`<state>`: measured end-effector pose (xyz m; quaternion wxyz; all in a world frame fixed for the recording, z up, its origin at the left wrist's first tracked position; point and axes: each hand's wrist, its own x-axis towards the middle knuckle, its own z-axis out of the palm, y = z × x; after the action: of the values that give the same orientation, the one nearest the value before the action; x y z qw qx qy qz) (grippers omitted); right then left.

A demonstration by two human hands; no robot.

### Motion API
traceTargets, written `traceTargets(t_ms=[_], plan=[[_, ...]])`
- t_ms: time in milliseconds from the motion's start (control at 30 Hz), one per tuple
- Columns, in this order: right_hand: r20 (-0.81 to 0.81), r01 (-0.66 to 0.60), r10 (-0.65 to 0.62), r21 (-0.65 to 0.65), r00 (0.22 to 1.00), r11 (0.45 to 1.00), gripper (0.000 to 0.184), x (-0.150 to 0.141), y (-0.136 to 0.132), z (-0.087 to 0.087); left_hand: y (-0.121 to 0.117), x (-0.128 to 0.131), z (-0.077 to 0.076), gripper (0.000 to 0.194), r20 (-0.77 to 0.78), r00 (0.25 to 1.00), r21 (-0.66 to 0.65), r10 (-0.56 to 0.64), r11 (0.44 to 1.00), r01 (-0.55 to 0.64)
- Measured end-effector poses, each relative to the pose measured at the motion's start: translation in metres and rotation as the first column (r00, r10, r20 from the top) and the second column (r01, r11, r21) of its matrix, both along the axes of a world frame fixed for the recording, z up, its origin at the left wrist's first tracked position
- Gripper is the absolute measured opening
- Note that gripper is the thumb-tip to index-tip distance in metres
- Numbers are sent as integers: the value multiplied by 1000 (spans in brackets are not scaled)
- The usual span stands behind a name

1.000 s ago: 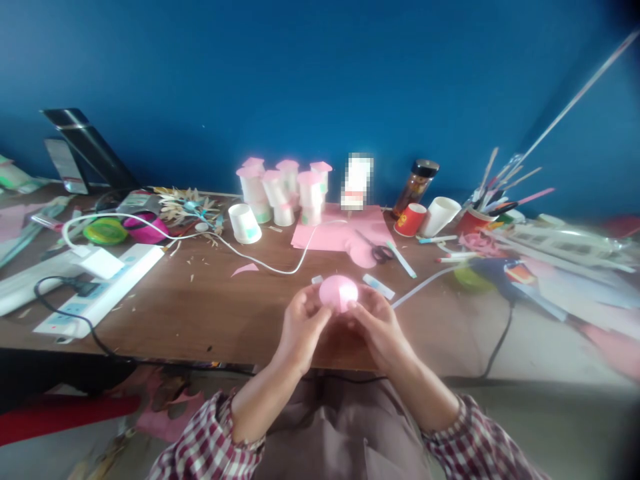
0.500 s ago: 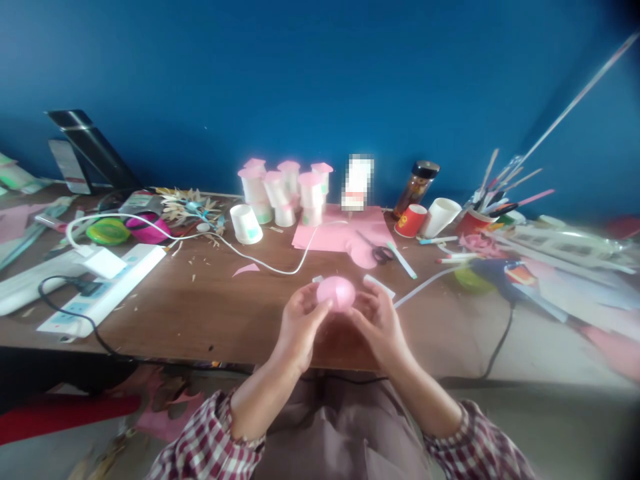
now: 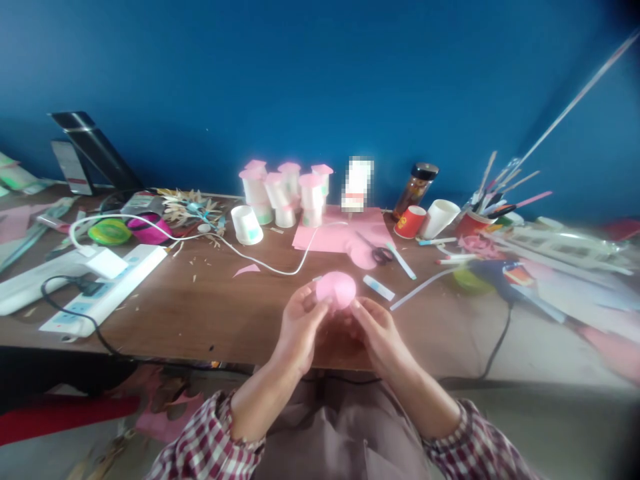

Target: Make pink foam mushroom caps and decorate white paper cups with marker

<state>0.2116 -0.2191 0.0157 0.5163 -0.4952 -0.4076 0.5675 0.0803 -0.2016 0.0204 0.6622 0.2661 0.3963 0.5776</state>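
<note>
Above the table's front edge I hold a pink paper circle (image 3: 336, 289), folded or overlapped so that it looks slightly cone-shaped. My left hand (image 3: 301, 321) pinches its left side, thumb on the near edge. On the other side my right hand (image 3: 376, 328) has its thumb and fingers closed at the circle's lower right edge. A small white and blue strip (image 3: 379, 288) lies just beyond my right hand. Farther back are scissors (image 3: 382, 253) and a flat pink paper disc (image 3: 362, 254). Behind them, several white paper cups (image 3: 311, 200) wear pink paper tops.
Pink paper sheets (image 3: 320, 233) lie below the wall. One upturned white cup (image 3: 247, 225) stands left of them. A power strip (image 3: 107, 288) with cables takes up the left side. At right are a red cup (image 3: 410, 222), a dark-lidded jar (image 3: 418, 190) and a tool-filled holder (image 3: 473, 221).
My right hand has closed in on the pink circle's edge, its fingers no longer spread. The circle has tilted slightly, and the white and blue strip now shows fully.
</note>
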Motion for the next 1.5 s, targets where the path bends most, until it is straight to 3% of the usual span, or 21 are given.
traceTargets(t_ms=[167,267,433,567,833,1033,1300,1500], plan=[[-174,11,-16,-26,985,1000,26,-4,1,0,-4,2,7,56,23,998,2,-63,998,63],[-137,48,-48,-2,989,999,27,-7,-3,5,-6,5,11,61,17,995,12,-100,995,100],[-34,99,-97,47,995,994,27,-11,-9,7,-7,9,9,67,7,1000,-81,-1,997,2],[-69,60,-56,56,996,997,24,-12,-12,6,-6,8,9,63,16,1000,-93,-23,995,24],[11,11,-12,60,1000,998,26,-10,-13,7,-8,8,7,66,-3,999,-125,-37,992,36],[-17,18,-17,54,1000,998,28,-10,-13,4,-6,6,9,64,40,995,-113,-89,989,93],[2,1,-1,78,1000,997,27,-11,-14,2,-6,7,0,68,-23,1000,-166,6,986,-10],[-51,37,-35,46,998,998,25,-14,-13,1,-7,6,6,70,27,997,-147,-75,986,78]])
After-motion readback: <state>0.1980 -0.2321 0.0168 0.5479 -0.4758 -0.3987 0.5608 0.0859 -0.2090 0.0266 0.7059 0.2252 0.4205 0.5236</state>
